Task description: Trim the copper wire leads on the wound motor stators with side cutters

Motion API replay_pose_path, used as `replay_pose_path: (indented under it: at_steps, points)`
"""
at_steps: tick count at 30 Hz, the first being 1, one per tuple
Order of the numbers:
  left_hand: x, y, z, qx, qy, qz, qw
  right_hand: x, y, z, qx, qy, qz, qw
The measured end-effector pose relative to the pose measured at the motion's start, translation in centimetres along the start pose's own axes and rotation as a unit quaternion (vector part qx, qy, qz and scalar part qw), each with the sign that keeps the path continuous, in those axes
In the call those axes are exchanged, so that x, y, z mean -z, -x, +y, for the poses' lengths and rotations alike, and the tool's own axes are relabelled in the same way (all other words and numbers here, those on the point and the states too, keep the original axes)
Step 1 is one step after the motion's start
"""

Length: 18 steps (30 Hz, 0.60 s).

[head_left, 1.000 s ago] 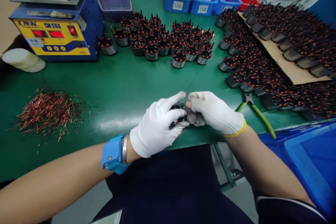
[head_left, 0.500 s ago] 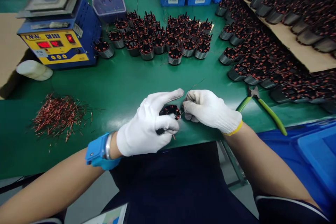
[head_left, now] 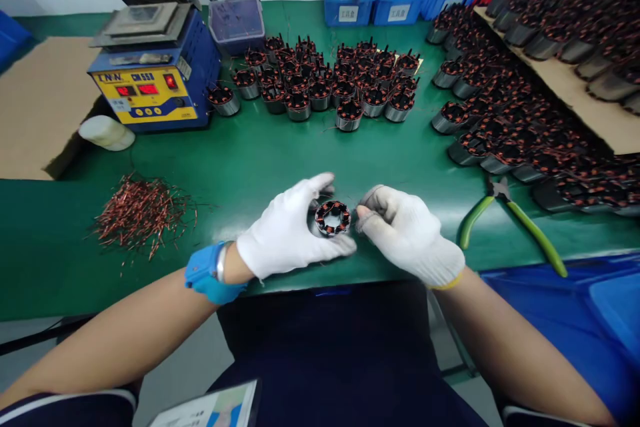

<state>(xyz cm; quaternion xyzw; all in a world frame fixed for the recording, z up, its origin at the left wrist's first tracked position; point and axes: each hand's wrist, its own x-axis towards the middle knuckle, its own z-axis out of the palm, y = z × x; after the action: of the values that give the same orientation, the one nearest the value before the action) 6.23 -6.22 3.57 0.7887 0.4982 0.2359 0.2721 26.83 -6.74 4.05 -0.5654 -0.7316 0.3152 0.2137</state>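
One ring-shaped wound core (head_left: pixel 333 218), with copper windings around its open centre, is near the front of the green table. My left hand (head_left: pixel 295 227), in a white glove, wraps round its left side with thumb and fingers curved about it. Just right of the core, my right hand (head_left: pixel 407 230), also gloved, is closed in a pinch at the end of a thin wire that is hard to make out. Green-handled cutters (head_left: pixel 500 190) lie open to the right of my right hand.
A pile of copper wire bits (head_left: pixel 143 213) lies at the left, with a blue and yellow device (head_left: pixel 150 97) behind it. Several cores (head_left: pixel 299 107) stand at the back middle, more (head_left: pixel 465 147) at the right. Blue bins (head_left: pixel 349 11) line the back.
The view has shifted, so the table items appear further right. The core now shows its round opening upward, and my left fingers have moved off its top to its side.
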Motion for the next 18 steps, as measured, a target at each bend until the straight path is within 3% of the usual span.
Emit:
replay_pose_path:
  at_steps: [5, 8, 11, 14, 16, 18]
  points:
    - [-0.7, -0.1, -0.2, -0.016, -0.031, -0.022, 0.999, -0.1, 1.2, -0.7, 0.118, 0.177, 0.109, 0.971]
    - [-0.3, -0.3, -0.4, -0.013, -0.036, -0.046, 0.998, -0.5, 1.6, 0.0, 0.085, 0.274, 0.124, 0.950]
    - [0.4, -0.2, -0.2, -0.006, -0.051, -0.034, 0.998, -0.8, 1.8, 0.2, 0.021, 0.319, 0.090, 0.943]
    - [1.2, 0.7, 0.2, 0.062, -0.119, 0.010, 0.991, -0.8, 2.0, -0.2, 0.014, 0.315, 0.043, 0.948]
    - [1.5, 1.4, 0.2, 0.071, -0.181, -0.032, 0.980, -0.7, 2.2, -0.6, 0.029, 0.259, 0.039, 0.965]
    - [1.5, 1.8, -0.1, 0.031, -0.207, -0.089, 0.974, -0.5, 2.4, -1.0, 0.044, 0.159, 0.074, 0.983]
